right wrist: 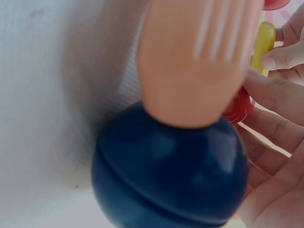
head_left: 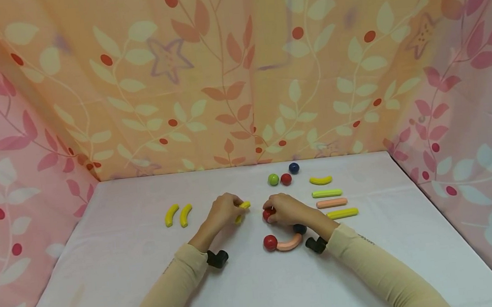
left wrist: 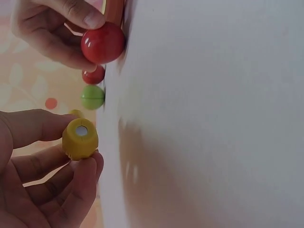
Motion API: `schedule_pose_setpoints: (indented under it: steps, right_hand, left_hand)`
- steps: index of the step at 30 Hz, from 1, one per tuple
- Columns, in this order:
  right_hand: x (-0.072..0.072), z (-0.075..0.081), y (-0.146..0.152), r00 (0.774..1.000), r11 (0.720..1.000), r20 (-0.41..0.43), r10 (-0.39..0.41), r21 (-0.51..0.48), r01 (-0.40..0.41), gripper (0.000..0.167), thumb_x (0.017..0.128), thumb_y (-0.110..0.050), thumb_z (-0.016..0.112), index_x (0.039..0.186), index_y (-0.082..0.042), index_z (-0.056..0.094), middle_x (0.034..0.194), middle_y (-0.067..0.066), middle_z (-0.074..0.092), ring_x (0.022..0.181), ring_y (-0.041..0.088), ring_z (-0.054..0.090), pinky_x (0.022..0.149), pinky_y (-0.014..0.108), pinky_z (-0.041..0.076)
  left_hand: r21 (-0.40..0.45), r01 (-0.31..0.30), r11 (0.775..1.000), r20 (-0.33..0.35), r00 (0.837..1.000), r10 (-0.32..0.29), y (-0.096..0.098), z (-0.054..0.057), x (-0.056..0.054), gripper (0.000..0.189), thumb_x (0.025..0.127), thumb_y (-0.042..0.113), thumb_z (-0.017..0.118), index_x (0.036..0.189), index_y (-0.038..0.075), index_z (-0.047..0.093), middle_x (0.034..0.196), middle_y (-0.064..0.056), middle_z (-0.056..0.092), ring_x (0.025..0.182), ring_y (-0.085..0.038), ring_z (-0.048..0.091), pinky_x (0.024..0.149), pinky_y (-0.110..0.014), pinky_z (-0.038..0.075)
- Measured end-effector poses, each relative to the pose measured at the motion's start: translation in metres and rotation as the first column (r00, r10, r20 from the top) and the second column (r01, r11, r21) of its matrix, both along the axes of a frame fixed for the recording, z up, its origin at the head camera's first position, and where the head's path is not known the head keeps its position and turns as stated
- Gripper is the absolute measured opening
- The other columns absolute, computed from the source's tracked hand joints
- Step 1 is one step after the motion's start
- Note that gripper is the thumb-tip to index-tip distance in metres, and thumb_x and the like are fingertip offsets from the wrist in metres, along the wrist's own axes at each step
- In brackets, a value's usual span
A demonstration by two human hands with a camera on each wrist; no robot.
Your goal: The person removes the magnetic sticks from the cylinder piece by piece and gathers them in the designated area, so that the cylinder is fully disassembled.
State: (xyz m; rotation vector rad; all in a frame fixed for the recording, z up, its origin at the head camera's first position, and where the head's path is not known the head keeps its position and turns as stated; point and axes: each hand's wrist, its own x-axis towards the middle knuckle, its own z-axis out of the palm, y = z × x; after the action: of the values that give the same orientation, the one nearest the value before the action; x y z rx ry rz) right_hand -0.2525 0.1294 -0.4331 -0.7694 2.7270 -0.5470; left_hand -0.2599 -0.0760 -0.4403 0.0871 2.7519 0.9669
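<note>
Between thumb and fingers, my left hand [head_left: 223, 212] pinches a yellow curved magnetic rod [head_left: 244, 205]. The rod's end in the left wrist view shows a round silvery magnet [left wrist: 81, 130]. To its right, my right hand [head_left: 288, 209] grips a red ball [left wrist: 103, 42] by the fingertips, low over the table. A gap separates the ball from the yellow rod. Nearer me lies a joined piece: another red ball [head_left: 270, 242], an orange curved rod [head_left: 289, 244] and a dark blue ball [right wrist: 171, 171], partly behind the right forearm in the head view.
Two yellow curved rods [head_left: 185, 215] lie at left. Farther back sit a green ball [head_left: 273, 179], a red ball [head_left: 286, 179] and a dark blue ball [head_left: 294, 168]. Right of them, a yellow curved rod [head_left: 321, 181] and straight rods [head_left: 332, 203] form a column. Patterned curtains [head_left: 229, 76] surround the white table [head_left: 129, 283].
</note>
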Motion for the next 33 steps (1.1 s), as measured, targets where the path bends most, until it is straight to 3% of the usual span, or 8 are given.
schedule_pose_setpoints:
  steps: [13, 17, 25, 30, 33]
  right_hand:
    - [-0.001, -0.001, 0.001, 1.000, 1.000, -0.006, 0.003, -0.001, -0.003, 0.035, 0.086, -0.015, 0.074, 0.119, -0.004, 0.068, 0.107, 0.008, 0.066, 0.092, 0.017, 0.056, 0.086, 0.036, 0.050]
    - [-0.001, 0.000, 0.001, 1.000, 1.000, -0.009, 0.013, 0.003, -0.013, 0.035, 0.086, -0.015, 0.074, 0.119, -0.004, 0.068, 0.105, 0.007, 0.066, 0.090, 0.016, 0.056, 0.085, 0.035, 0.050]
    - [0.000, 0.000, 0.001, 1.000, 1.000, 0.000, 0.010, -0.009, -0.010, 0.035, 0.086, -0.014, 0.074, 0.118, -0.003, 0.068, 0.104, 0.007, 0.066, 0.089, 0.016, 0.056, 0.084, 0.036, 0.050]
    - [0.002, 0.002, 0.000, 1.000, 1.000, 0.008, 0.002, -0.014, -0.002, 0.035, 0.086, -0.014, 0.074, 0.119, -0.003, 0.068, 0.106, 0.008, 0.066, 0.091, 0.017, 0.056, 0.086, 0.037, 0.050]
    - [0.001, 0.002, 0.001, 1.000, 1.000, 0.007, 0.001, -0.013, -0.001, 0.035, 0.086, -0.014, 0.074, 0.119, -0.003, 0.068, 0.106, 0.008, 0.066, 0.091, 0.017, 0.056, 0.086, 0.037, 0.050]
  left_hand:
    - [-0.017, -0.066, 0.998, -0.072, 0.995, 0.065, -0.027, 0.009, -0.003, 0.030, 0.086, 0.018, 0.073, 0.112, 0.003, 0.072, 0.106, -0.011, 0.071, 0.090, -0.021, 0.063, 0.075, -0.030, 0.054]
    - [-0.018, -0.090, 0.996, -0.060, 0.994, 0.089, -0.040, 0.012, -0.004, 0.031, 0.088, 0.018, 0.071, 0.114, 0.002, 0.070, 0.109, -0.012, 0.070, 0.090, -0.022, 0.063, 0.076, -0.031, 0.055]
    - [-0.026, -0.126, 0.992, -0.049, 0.991, 0.124, -0.067, 0.008, -0.007, 0.032, 0.087, 0.019, 0.071, 0.113, 0.000, 0.070, 0.110, -0.014, 0.070, 0.091, -0.024, 0.063, 0.072, -0.028, 0.053]
    - [-0.036, -0.143, 0.989, -0.067, 0.988, 0.140, -0.084, 0.006, -0.008, 0.034, 0.086, 0.021, 0.073, 0.112, -0.001, 0.070, 0.109, -0.016, 0.071, 0.091, -0.026, 0.062, 0.074, -0.031, 0.051]
    - [-0.055, -0.148, 0.987, -0.082, 0.986, 0.144, -0.093, 0.003, -0.007, 0.034, 0.085, 0.021, 0.073, 0.110, -0.002, 0.071, 0.107, -0.017, 0.071, 0.086, -0.025, 0.062, 0.069, -0.029, 0.049]
